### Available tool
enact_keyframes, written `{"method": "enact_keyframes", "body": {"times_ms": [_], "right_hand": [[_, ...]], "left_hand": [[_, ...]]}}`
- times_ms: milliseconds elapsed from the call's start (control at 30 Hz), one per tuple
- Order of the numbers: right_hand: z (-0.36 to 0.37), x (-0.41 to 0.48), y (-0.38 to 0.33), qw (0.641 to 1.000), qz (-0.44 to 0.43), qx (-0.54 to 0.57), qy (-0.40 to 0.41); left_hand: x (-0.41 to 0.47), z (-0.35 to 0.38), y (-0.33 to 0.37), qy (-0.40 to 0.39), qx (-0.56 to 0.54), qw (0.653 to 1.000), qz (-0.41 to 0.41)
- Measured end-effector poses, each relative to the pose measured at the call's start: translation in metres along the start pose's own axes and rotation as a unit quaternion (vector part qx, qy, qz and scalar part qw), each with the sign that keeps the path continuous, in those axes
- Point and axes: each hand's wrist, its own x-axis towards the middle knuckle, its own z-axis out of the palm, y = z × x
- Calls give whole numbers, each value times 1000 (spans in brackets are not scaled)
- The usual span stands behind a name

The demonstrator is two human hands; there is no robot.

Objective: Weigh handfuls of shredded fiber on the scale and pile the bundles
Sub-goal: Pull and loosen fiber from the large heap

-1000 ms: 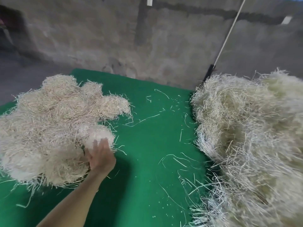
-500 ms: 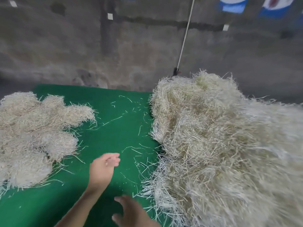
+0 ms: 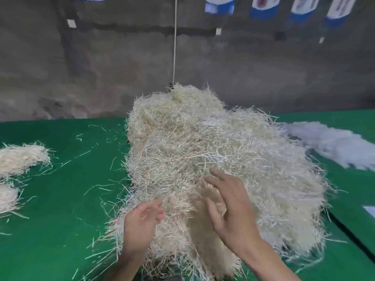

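Note:
A big heap of pale shredded fiber fills the middle of the green table. My left hand reaches into the heap's near left side, its fingers loosely bent against the strands. My right hand lies on the heap's front with fingers spread and straight. Neither hand holds a bundle that I can make out. The weighed bundles lie at the left edge of the table. No scale is visible.
A white fluffy mass lies at the right on the table. Loose strands are scattered over the green cloth between the piles. A thin rope hangs in front of the grey wall behind the heap.
My view swung right from the bundle pile to the big heap. My left hand left the bundles and both hands came onto the heap's near side.

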Motion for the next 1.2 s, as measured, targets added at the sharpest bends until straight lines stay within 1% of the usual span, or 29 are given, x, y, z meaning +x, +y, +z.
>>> {"method": "enact_keyframes", "body": {"times_ms": [33, 67, 100, 167, 267, 333, 367, 400, 433, 500, 533, 567, 600, 633, 667, 733, 767, 800, 833, 867, 900, 967, 1000, 1033, 1067, 1100, 1133, 1167, 1200], "right_hand": [[-12, 9, 11, 999, -11, -26, 32], [-22, 20, 22, 998, -2, -47, 40], [-30, 33, 35, 997, 27, -71, 26], [-43, 62, 64, 987, 96, -123, -39], [-45, 99, 97, 956, 186, -155, -163], [-41, 108, 107, 939, 182, -170, -237], [-38, 109, 111, 936, 157, -184, -255], [-37, 112, 115, 941, 124, -193, -249], [-38, 118, 117, 956, 87, -185, -210], [-47, 140, 111, 988, 43, -117, -87], [-54, 153, 105, 996, 35, -74, -35], [-60, 165, 96, 999, 24, -37, -1], [-65, 174, 86, 1000, 7, -13, 11], [-67, 180, 75, 1000, -15, 7, 7], [-68, 182, 64, 999, -42, 32, -2], [-65, 185, 46, 987, -86, 125, -56], [-63, 187, 42, 974, -91, 177, -110], [-63, 188, 41, 957, -78, 225, -167], [-64, 190, 42, 941, -43, 272, -199], [-66, 190, 47, 931, 4, 309, -193], [-69, 189, 55, 933, 41, 328, -145], [-77, 183, 70, 960, 82, 269, -5], [-80, 180, 78, 975, 92, 204, 11], [-83, 177, 83, 984, 98, 142, -37], [-83, 172, 86, 981, 104, 96, -135], [-80, 167, 85, 961, 107, 57, -249], [-76, 160, 82, 934, 103, 12, -342], [-68, 154, 80, 913, 89, -34, -397], [-57, 148, 75, 907, 75, -59, -410]], "left_hand": [[-2, 12, 10, -4, -14, 1000, -7], [-4, 23, 21, -12, -37, 999, -10], [-5, 33, 32, -17, -50, 999, -6], [-8, 53, 54, -8, -17, 999, 48], [-13, 74, 84, 36, 42, 982, 180], [-15, 84, 101, 68, 55, 965, 247], [-13, 87, 109, 68, 65, 961, 261], [-11, 90, 116, 53, 96, 957, 269], [-7, 93, 122, 25, 143, 951, 273], [2, 101, 134, -36, 232, 932, 275], [6, 106, 140, -55, 270, 919, 282], [12, 112, 145, -63, 302, 905, 294], [18, 119, 149, -67, 325, 894, 300], [24, 126, 151, -77, 328, 893, 297], [31, 133, 154, -95, 307, 904, 282], [43, 147, 157, -126, 194, 944, 237], [48, 152, 156, -119, 133, 960, 218], [54, 153, 154, -88, 102, 970, 202], [58, 153, 151, -42, 83, 978, 185], [64, 149, 147, -5, 52, 986, 157], [69, 143, 141, 17, 17, 992, 121], [77, 128, 129, 45, -17, 997, 60], [79, 122, 125, 54, -20, 997, 44], [81, 118, 122, 63, -20, 997, 38], [82, 116, 119, 76, -17, 996, 33], [81, 116, 119, 89, -7, 995, 32], [79, 116, 122, 98, 3, 995, 30], [77, 115, 125, 89, -6, 996, 20], [75, 114, 128, 64, -43, 997, 1]]}}
